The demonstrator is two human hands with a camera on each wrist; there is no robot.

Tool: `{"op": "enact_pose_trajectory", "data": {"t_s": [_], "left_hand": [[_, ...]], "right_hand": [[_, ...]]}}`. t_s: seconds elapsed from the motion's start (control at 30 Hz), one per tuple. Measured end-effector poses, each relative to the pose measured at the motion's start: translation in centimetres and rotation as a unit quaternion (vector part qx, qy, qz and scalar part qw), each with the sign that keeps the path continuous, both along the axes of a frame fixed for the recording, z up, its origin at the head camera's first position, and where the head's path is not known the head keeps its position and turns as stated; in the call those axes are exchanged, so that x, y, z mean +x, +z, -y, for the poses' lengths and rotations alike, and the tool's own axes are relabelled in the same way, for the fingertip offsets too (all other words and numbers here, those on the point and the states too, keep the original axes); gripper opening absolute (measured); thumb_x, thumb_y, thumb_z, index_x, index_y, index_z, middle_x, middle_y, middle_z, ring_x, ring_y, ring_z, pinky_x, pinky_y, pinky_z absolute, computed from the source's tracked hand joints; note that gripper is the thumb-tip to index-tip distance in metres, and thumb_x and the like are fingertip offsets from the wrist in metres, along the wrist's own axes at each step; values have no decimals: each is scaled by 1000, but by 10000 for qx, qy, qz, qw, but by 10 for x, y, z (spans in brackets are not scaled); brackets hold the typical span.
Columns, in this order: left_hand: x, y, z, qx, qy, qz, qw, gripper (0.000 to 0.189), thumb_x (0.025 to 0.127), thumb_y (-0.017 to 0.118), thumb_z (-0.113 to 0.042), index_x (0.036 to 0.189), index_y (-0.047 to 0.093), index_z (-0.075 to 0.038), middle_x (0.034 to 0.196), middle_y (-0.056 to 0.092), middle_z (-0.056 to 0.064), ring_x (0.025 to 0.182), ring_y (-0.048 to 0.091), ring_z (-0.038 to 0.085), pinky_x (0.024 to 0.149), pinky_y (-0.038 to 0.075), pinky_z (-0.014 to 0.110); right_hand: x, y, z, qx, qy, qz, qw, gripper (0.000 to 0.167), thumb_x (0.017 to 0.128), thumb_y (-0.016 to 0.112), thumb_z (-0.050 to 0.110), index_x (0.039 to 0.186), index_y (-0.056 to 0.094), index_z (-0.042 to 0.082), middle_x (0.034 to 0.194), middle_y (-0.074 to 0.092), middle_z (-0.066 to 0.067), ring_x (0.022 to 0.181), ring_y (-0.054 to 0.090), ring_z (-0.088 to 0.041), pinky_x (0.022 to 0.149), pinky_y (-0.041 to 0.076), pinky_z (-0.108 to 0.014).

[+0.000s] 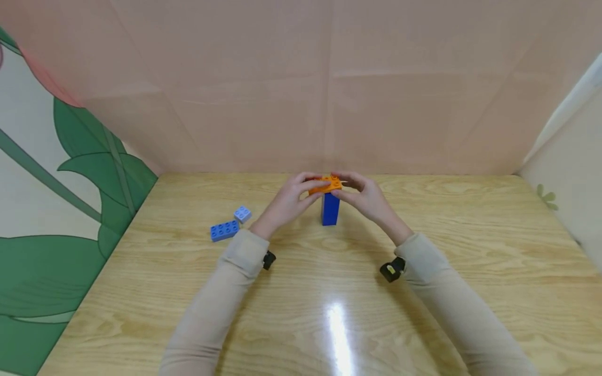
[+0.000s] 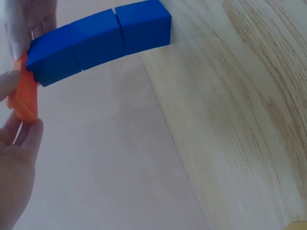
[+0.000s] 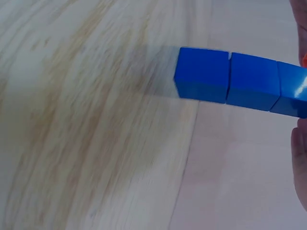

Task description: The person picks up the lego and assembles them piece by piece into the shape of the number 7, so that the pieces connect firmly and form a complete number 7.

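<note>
A tower of three stacked blue toy bricks (image 1: 331,210) stands upright on the table; the seams between them show in the left wrist view. On its top sits an orange studded toy brick (image 1: 335,183), which reaches out to the left past the tower. My left hand (image 1: 295,197) pinches the orange brick's left part between thumb and fingers. With thumb and fingers my right hand (image 1: 368,198) holds the brick's right end, close above the top blue brick. Only a sliver of orange shows in the right wrist view.
Left of my left forearm, a blue studded brick (image 1: 224,230) and a smaller light blue brick (image 1: 242,213) lie on the wooden table (image 1: 301,313). A pinkish cloth backdrop (image 1: 263,104) hangs behind the table's far edge. A leaf-patterned panel (image 1: 108,167) borders the left side.
</note>
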State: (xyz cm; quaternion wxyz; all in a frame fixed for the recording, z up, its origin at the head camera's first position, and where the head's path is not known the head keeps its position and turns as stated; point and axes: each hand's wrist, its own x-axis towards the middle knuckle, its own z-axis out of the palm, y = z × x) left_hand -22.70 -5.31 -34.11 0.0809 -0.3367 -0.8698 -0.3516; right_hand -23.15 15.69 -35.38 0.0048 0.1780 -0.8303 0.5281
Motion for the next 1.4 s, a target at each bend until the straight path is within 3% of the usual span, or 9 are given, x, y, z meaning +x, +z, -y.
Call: {"op": "enact_pose_trajectory", "data": {"t_s": [0.17,0.33,0.5,0.67,0.93,1.1,1.2,1.27,1.4], "left_hand": [[-1,-3,1,-51,-23,-215,9998,29,93,60,-9,122,66,-9,129,57,14,120,53,28,99,50,39],[-1,-4,1,-187,-139,-419,9989,29,94,58,-10,122,67,-10,129,57,15,121,52,29,100,50,38],[0,-5,1,-298,-253,-595,9975,30,95,57,-9,123,66,-12,130,57,15,123,52,30,100,50,39],[-1,-7,0,-218,-292,-848,9957,29,94,57,-7,120,68,-10,129,59,15,122,53,31,102,48,40],[0,-8,0,-335,-168,-921,9950,27,96,55,-9,118,69,-12,128,59,13,121,53,30,103,48,40],[-3,-9,-1,-449,-174,-1092,9929,26,97,54,-9,118,69,-13,127,59,12,120,53,29,103,48,38],[-3,-9,0,-422,-193,-940,9945,26,96,54,-10,118,68,-13,128,59,12,120,53,29,103,48,38],[-2,-6,1,-433,-237,-650,9967,27,97,54,-11,120,68,-13,130,58,13,121,52,29,103,47,39],[-1,-1,7,-229,-4,640,9977,34,99,52,-21,132,59,-15,141,51,9,131,46,28,110,41,46]], "right_hand": [[0,-2,0,126,88,-499,9986,41,91,64,8,130,57,-1,135,55,-21,127,50,-37,110,39,-51],[2,-5,-1,444,57,-1027,9937,38,88,67,7,125,62,2,135,56,-17,129,49,-35,107,41,-52],[4,-8,-2,483,59,-1265,9908,37,88,67,8,124,63,2,132,59,-17,126,53,-34,105,45,-51],[3,-8,-2,329,86,-1292,9910,33,88,65,7,121,65,0,129,61,-20,123,55,-35,104,45,-49],[0,-6,-2,287,201,-1043,9939,32,88,67,8,119,65,0,124,64,-20,120,57,-34,106,43,-50],[-2,-2,-4,297,326,-640,9970,36,90,64,8,125,60,-2,129,59,-22,124,53,-37,108,41,-52],[-2,2,-5,354,398,-264,9982,39,92,62,9,129,57,-1,134,55,-22,128,49,-39,110,38,-52],[-2,5,-5,420,464,-145,9979,40,92,62,10,130,57,-1,135,54,-22,129,48,-40,110,37,-54],[-3,7,-5,529,531,-39,9972,40,92,62,11,130,57,-1,134,54,-22,128,48,-39,110,37,-53]]}}
